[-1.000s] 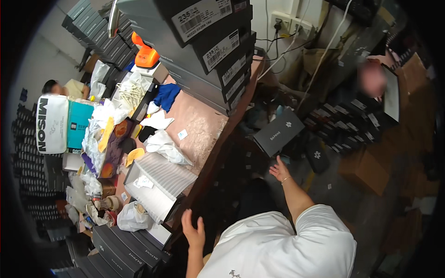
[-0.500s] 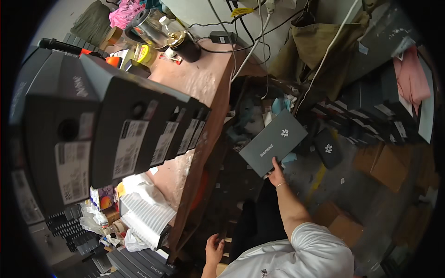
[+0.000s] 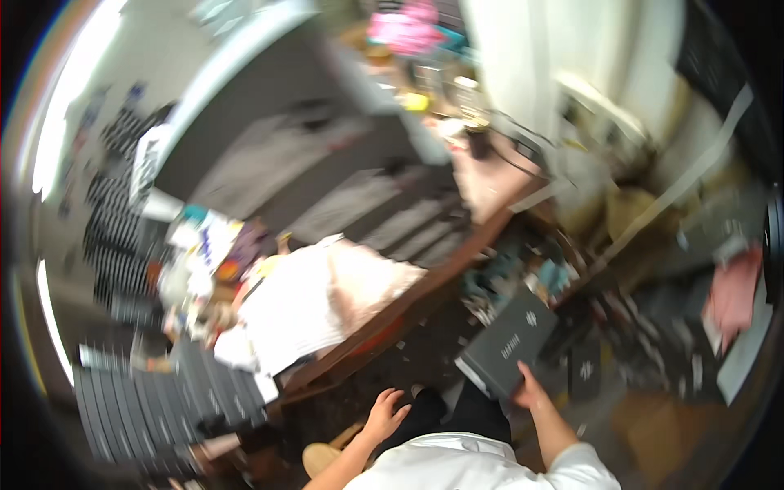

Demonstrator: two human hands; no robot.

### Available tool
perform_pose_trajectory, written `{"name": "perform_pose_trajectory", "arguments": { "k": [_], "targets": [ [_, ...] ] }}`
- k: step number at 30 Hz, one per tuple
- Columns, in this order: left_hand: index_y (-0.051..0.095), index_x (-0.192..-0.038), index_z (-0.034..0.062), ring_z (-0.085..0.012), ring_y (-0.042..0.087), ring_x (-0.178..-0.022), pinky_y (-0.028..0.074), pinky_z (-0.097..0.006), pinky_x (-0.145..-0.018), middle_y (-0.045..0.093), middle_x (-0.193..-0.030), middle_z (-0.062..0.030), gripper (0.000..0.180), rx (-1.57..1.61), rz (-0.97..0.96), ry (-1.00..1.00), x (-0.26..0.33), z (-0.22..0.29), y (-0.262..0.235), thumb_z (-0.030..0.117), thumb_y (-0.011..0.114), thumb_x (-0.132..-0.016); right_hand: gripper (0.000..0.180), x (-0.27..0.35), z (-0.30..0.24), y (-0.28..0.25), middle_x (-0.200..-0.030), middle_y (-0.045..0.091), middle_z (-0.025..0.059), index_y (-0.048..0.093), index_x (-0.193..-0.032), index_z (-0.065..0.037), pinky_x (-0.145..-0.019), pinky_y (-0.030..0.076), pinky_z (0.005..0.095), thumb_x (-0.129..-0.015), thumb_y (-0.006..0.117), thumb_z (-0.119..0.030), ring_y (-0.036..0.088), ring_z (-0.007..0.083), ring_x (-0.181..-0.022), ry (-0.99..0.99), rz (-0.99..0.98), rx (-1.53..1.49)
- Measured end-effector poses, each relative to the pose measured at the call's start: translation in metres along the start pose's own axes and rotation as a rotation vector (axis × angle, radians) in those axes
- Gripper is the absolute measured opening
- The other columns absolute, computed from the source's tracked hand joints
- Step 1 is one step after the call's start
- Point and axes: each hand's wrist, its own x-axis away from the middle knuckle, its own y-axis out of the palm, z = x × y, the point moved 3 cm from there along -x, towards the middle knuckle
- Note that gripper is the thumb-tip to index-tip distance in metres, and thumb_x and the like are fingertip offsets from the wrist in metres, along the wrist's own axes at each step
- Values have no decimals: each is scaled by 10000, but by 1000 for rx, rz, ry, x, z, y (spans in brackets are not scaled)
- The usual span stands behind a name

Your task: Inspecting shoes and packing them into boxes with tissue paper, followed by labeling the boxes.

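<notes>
A dark grey shoebox (image 3: 510, 343) with a pale flower mark on its lid is gripped at its near right edge by my right hand (image 3: 529, 389). My thumb lies on the lid; the other fingers are hidden beneath. In front of my body, my left hand (image 3: 387, 416) hangs empty with its fingers apart and slightly bent. It touches nothing that I can see. Beyond it runs the brown edge of the workbench (image 3: 384, 314).
A blurred stack of dark shoeboxes (image 3: 327, 155) stands on the bench. More shoeboxes (image 3: 163, 408) are piled at lower left. Another dark box (image 3: 583, 369) lies on the floor at right, near a cardboard carton (image 3: 653, 433). A pink cloth (image 3: 733, 286) hangs at far right.
My view has swung left, blurring the scene. The shoebox stays in my right hand and is now tilted, showing its end. My left arm reaches further into view.
</notes>
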Motion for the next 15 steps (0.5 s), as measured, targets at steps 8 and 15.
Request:
{"name": "perform_pose_trajectory", "arguments": {
  "k": [8, 15],
  "targets": [
    [347, -1436, 88, -355, 296, -1361, 259, -420, -1112, 308, -1469, -199, 620, 378, 322, 352, 22, 53, -67, 384, 541, -926, 670, 78, 6, 149, -1237, 582, 90, 494, -1300, -53, -1013, 425, 438, -759, 739, -363, 557, 284, -1131, 188, -108, 708],
    [232, -1489, 82, -364, 192, -1413, 188, -432, -1135, 150, -1536, -200, 862, 634, 755, 491, 67, 3, -144, 657, 441, -881, 710, 43, 85, 360, -1214, 594, 109, 485, -1295, -2, -958, 466, 380, -756, 742, -385, 589, 237, -1082, 441, -376, 1207]
  ]
}}
